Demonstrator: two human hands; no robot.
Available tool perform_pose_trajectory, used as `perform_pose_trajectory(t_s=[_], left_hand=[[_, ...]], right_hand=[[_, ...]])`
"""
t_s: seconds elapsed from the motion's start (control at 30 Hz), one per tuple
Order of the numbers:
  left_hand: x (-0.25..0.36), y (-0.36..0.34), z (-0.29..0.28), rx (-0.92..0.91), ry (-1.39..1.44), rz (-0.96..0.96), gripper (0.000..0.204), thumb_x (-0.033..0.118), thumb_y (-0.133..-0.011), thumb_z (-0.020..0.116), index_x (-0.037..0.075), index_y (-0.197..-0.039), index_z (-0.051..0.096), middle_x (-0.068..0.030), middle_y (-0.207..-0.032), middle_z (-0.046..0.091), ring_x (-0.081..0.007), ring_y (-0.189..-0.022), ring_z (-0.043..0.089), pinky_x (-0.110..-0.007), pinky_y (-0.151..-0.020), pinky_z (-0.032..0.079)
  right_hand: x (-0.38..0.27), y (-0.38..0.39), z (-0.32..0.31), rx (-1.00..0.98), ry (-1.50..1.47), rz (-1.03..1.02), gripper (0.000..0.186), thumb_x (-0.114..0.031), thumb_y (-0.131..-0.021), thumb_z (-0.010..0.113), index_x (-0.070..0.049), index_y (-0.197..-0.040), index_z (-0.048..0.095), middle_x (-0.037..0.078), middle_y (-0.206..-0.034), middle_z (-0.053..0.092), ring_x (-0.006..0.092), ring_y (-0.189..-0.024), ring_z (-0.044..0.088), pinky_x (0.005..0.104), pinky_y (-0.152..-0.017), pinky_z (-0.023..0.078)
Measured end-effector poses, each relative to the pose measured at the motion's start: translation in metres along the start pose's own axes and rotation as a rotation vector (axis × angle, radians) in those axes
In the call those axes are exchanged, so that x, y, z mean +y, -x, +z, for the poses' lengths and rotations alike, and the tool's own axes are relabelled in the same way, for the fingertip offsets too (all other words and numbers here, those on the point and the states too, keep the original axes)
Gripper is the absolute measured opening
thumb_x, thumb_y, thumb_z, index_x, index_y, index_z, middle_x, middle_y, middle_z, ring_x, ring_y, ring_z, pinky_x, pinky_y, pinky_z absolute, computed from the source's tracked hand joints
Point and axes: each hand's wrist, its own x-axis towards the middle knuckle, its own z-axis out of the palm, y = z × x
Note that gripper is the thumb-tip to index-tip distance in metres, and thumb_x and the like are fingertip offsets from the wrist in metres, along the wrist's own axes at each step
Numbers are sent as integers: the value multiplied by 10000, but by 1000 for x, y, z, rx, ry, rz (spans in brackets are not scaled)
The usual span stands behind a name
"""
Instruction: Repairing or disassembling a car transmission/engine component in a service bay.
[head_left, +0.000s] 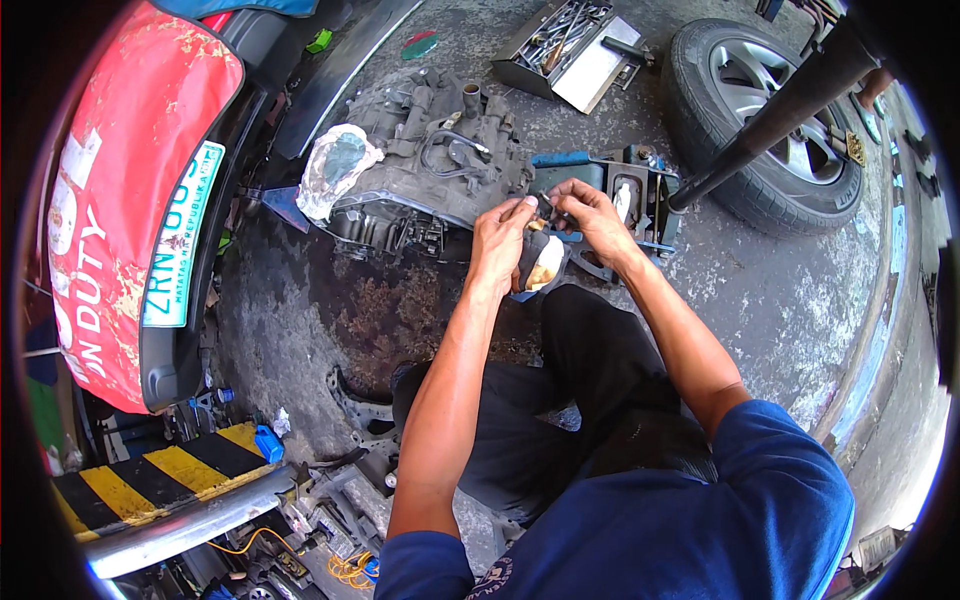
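Ahead of me my left hand (502, 240) is closed on a dark housing (535, 255) with a pale yellowish-white patch on its outer side. My right hand (598, 222) is at the housing's upper end, fingers curled on something small that I cannot make out. Just beyond my hands lies a large grimy metal engine or transmission casing (430, 160), with crumpled whitish wrapping (340, 165) at its left end. A blue floor jack (650, 240) stands behind my right hand, with a long dark handle (760, 135) rising from it to the upper right.
A car's rear with a red cover (120, 250) fills the left. An open toolbox (545, 55) and a wheel (785, 160) lie at the back right. A yellow-black striped ramp or bar (165, 475) and scattered parts (320, 540) are at the lower left.
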Motion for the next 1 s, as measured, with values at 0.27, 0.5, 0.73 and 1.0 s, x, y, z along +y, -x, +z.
perform_pose_trajectory(t_s=[0.27,0.5,0.73,1.0], left_hand=[[15,-3,-4,101,133,73,279,223,-930,669,-24,-1059,669,-32,-879,658,-93,-778,593,-245,-685,476],[24,0,1,146,-115,175,304,239,-937,657,-49,-1033,682,-40,-868,674,-88,-793,587,-247,-710,465],[19,-5,-4,164,-138,256,279,203,-952,630,-60,-1025,683,-23,-850,673,-66,-770,578,-228,-678,461],[19,-7,-3,69,-36,220,258,192,-929,629,-52,-967,704,-77,-760,678,-95,-685,548,-292,-633,458]], right_hand=[[-25,9,3,89,-75,83,139,-183,-943,525,-63,-975,587,-17,-768,553,57,-628,453,220,-560,353],[-39,1,14,141,548,-164,290,-260,-962,605,28,-997,614,75,-755,625,149,-715,580,330,-651,457],[-56,6,44,196,868,-316,269,-261,-937,623,-10,-1035,634,216,-888,672,356,-787,664,413,-702,489],[-125,-71,99,155,843,-661,294,-298,-926,611,-31,-1041,657,225,-880,678,405,-853,664,444,-728,497]])
